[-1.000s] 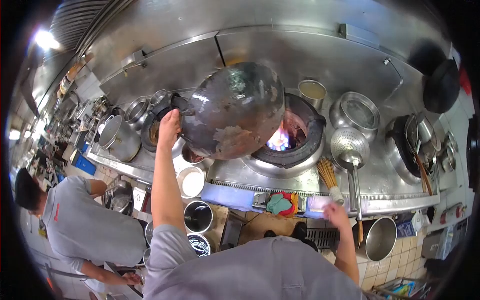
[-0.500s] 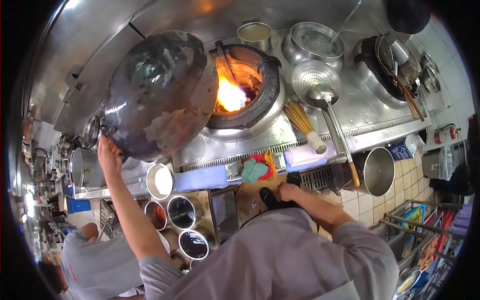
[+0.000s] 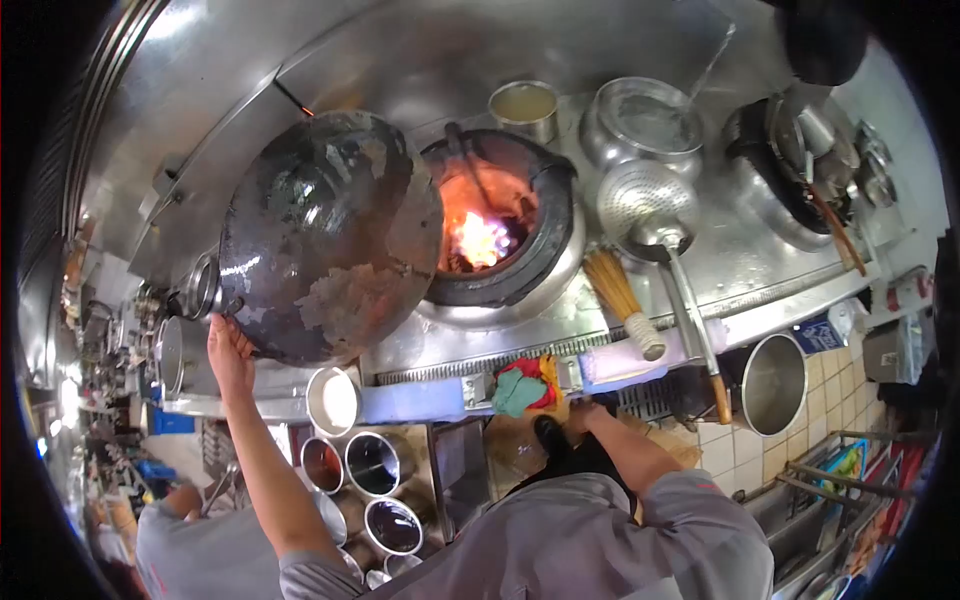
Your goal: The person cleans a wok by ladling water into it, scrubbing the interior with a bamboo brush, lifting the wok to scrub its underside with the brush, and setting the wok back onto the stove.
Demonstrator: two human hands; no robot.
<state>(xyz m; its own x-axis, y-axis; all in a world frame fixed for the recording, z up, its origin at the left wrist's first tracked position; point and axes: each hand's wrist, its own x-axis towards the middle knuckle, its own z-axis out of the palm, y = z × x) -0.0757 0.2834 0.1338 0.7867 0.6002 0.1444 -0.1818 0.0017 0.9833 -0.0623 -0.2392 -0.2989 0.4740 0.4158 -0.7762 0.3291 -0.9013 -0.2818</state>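
My left hand (image 3: 232, 352) grips the edge of a large blackened wok (image 3: 335, 240) at its lower left, by a small handle. The wok is tipped up beside the burner, its dark, patchy surface towards me. Inside the round burner ring (image 3: 556, 235) a flame (image 3: 478, 240) burns in the open. My right hand (image 3: 583, 414) is low, below the stove's front edge, close to a bundle of coloured cloths (image 3: 525, 388); its fingers are hidden.
A bamboo brush (image 3: 620, 300), a perforated strainer (image 3: 640, 205) and a wooden-handled ladle (image 3: 700, 325) lie right of the burner. Behind stand a metal pot (image 3: 525, 108) and a water-filled pot (image 3: 640, 125). Several sauce containers (image 3: 374, 463) stand below left. Another person's grey sleeve (image 3: 200, 540) is at lower left.
The flame has become lower and dimmer. The view has shifted, so the stove appears lower in it. My left hand still holds the wok; my right hand stays low near the stove edge.
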